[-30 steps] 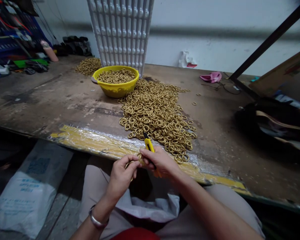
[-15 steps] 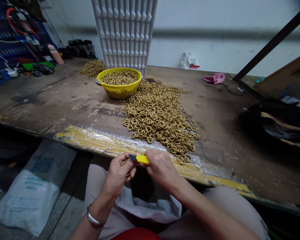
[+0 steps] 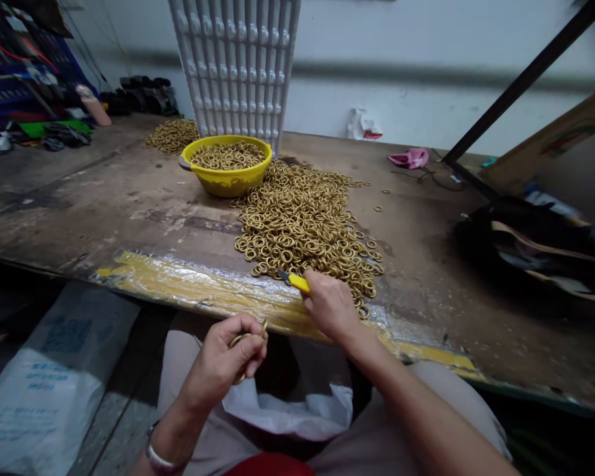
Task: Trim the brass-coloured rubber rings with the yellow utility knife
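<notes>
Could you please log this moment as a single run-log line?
left hand: holds ring over lap | right hand: holds knife at ring pile | bowl: rings inside

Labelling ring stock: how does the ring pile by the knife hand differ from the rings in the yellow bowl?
The big pile lies loose and spread flat on the bench; the bowl rings are heaped inside the yellow bowl. The big pile is far wider than the bowl rings. The big pile reaches the right hand; the bowl rings sit farther back. Both look like the same brass-coloured rings.
</notes>
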`<state>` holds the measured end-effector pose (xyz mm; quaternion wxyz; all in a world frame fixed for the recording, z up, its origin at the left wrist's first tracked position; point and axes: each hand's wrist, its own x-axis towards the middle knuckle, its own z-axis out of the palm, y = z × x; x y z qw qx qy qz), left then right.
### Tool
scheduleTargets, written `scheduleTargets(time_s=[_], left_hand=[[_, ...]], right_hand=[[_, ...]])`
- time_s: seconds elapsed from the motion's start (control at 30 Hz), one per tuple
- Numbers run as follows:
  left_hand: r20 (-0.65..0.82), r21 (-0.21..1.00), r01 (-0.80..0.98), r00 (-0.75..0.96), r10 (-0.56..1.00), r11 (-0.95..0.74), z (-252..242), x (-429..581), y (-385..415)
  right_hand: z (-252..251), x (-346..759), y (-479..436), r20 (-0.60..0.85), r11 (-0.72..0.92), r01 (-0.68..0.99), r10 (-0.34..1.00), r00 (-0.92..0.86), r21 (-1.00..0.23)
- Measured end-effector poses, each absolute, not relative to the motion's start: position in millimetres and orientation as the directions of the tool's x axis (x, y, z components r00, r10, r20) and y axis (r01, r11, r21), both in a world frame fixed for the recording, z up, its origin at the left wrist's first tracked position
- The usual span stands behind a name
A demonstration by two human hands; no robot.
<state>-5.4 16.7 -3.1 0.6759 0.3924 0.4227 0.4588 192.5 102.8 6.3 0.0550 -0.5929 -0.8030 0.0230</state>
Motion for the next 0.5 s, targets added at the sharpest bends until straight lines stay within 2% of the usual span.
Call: scheduleTargets(time_s=[0.13,0.27,0.5], left_hand=[[-0.225,0.823,-0.453,0.292,0.929,0.342,-14.2,-2.0,19.9],[-0.285,0.769,-0.490,0.314,0.906,0.411,-24.2,5.2,15.5],[-0.328,0.649,-0.544,0.429,0.841,0.531,-36.4,11.6,13.4]], right_hand=[[-3.7,182.6,111.1,0.071,0.304,0.948,0.952,-0.298,-0.100],[-14.5,172.1,122.2,0.008,0.292,0.955,0.956,-0.292,-0.053],[-19.1,175.9,128.3,0.020,0.302,0.952,0.953,-0.302,-0.038]])
